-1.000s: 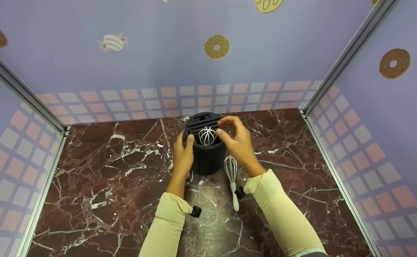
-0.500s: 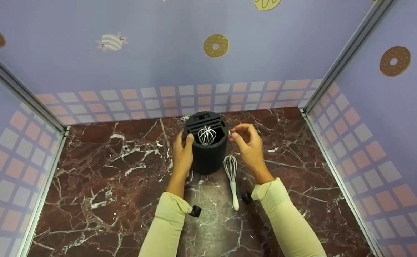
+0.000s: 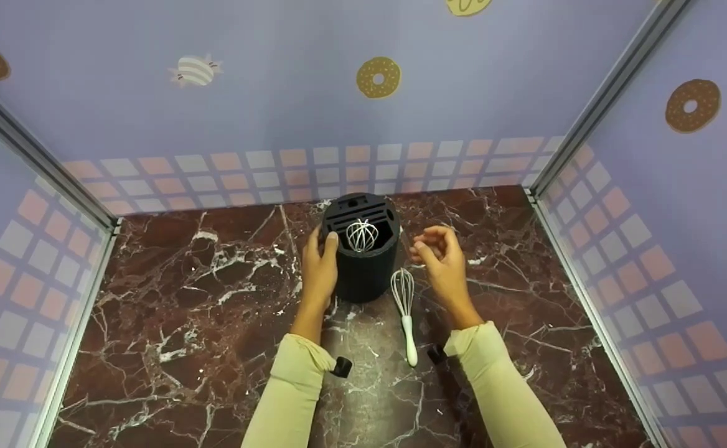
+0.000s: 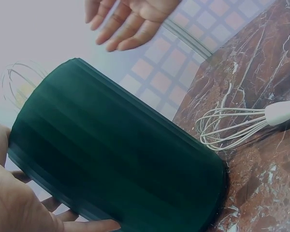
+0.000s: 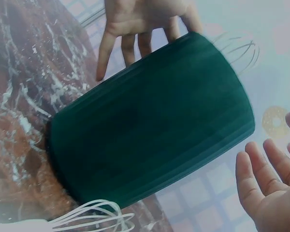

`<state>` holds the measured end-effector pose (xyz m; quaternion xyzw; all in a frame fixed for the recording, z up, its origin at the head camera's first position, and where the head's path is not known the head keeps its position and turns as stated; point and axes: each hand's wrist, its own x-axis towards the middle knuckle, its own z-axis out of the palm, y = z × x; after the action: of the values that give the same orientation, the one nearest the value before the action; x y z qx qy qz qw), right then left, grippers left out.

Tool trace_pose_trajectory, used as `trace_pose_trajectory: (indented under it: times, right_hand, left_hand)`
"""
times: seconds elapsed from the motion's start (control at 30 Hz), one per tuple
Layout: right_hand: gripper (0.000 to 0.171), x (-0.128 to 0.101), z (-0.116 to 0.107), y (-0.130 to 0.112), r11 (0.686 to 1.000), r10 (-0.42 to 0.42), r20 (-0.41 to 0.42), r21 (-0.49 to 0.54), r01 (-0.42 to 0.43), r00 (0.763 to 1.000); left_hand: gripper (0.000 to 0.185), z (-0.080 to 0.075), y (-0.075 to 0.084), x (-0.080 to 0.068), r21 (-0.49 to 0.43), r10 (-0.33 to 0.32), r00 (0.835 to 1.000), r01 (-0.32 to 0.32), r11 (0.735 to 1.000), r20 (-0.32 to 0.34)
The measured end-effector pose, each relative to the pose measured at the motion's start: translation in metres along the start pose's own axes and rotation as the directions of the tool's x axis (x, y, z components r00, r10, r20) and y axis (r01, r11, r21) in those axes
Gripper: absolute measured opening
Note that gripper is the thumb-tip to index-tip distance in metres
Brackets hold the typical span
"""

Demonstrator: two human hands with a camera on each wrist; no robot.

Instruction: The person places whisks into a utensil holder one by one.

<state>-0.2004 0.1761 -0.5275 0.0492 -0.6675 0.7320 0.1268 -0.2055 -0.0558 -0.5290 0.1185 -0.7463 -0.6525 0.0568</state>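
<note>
A black round knife block (image 3: 366, 274) with slots in its top stands upright on the marbled surface; it looks dark green in both wrist views. The wire loops of a small whisk (image 3: 361, 236) stick up from its large front opening, the rest of that whisk hidden inside. My left hand (image 3: 320, 267) holds the block's left side, thumb near the rim and fingers round the side. Apart from the block, to its right, my right hand (image 3: 444, 264) hovers with relaxed fingers and nothing in it. Below that hand lies a second whisk (image 3: 406, 317), white-handled.
The red-brown marbled tabletop (image 3: 201, 348) is bounded by a lilac back wall (image 3: 301, 112) and side walls with metal edge strips. The second whisk's wire end lies close to the block's base, its handle pointing towards me.
My right hand has moved away from the block's top, rightward and slightly nearer to me. The whisk stays in the opening, and my left hand keeps its place on the block.
</note>
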Motion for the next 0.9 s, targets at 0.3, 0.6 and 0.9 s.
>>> trace_pose_trajectory:
  times: [0.3,0.6,0.9]
  right_hand:
    - [0.037,-0.01,-0.009,0.024,0.983,0.145,-0.049,-0.109,-0.149,0.988]
    - [0.048,-0.019,-0.019,0.052,0.955,0.201,-0.092,-0.202,-0.216,0.975]
    - [0.055,-0.031,-0.022,0.075,0.917,0.26,-0.111,-0.281,-0.281,0.959]
  left_hand:
    - [0.059,0.001,0.0,0.0,0.009,0.016,1.0,-0.016,1.0,-0.012]
    - [0.059,0.0,0.0,0.001,0.006,0.016,1.0,-0.016,1.0,-0.015]
    - [0.06,0.0,0.0,0.0,0.019,-0.006,1.0,0.006,1.0,-0.005]
